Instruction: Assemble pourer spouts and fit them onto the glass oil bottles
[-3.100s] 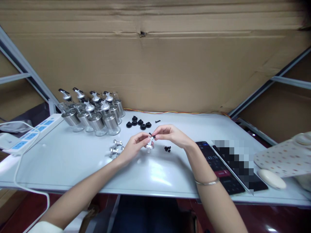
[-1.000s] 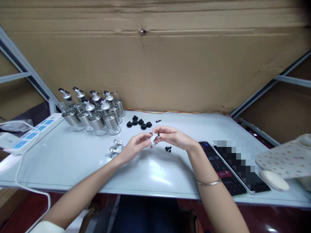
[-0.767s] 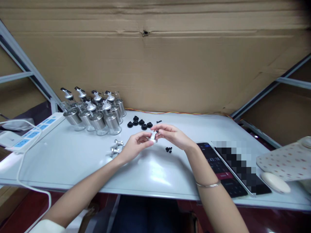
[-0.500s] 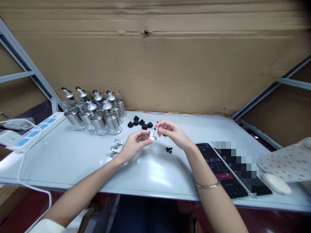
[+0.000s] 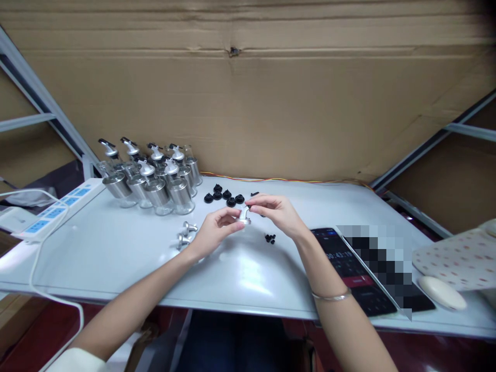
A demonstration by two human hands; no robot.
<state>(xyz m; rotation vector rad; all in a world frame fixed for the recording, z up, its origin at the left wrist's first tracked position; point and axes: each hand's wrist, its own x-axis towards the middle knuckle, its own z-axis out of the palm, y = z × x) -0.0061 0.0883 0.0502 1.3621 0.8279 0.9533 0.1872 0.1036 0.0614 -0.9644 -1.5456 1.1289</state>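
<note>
My left hand (image 5: pixel 217 230) pinches a silver pourer spout (image 5: pixel 244 219) by its round base, with the angled neck pointing up. At the neck's tip, my right hand (image 5: pixel 279 216) has its thumb and fingertips pressed together on a small black piece (image 5: pixel 248 205), mostly hidden by the fingers. Beside my left hand lie more silver pourer spouts (image 5: pixel 183 239). A little cluster of small black parts (image 5: pixel 270 238) rests below my right hand. Several black ridged stoppers (image 5: pixel 227 195) lie behind both hands, and my right hand partly covers other black parts.
Glass bottles with steel sleeves (image 5: pixel 157 193), several topped with pourers, crowd the back left. A white power strip (image 5: pixel 58 212) and its cable occupy the left side. To the right are a phone (image 5: pixel 349 268) showing a timer, a white oval object (image 5: pixel 442 293) and a spotted container (image 5: pixel 457 261).
My right fingertips have moved slightly left and closed at the tip of the spout. My left hand keeps its hold in nearly the same place.
</note>
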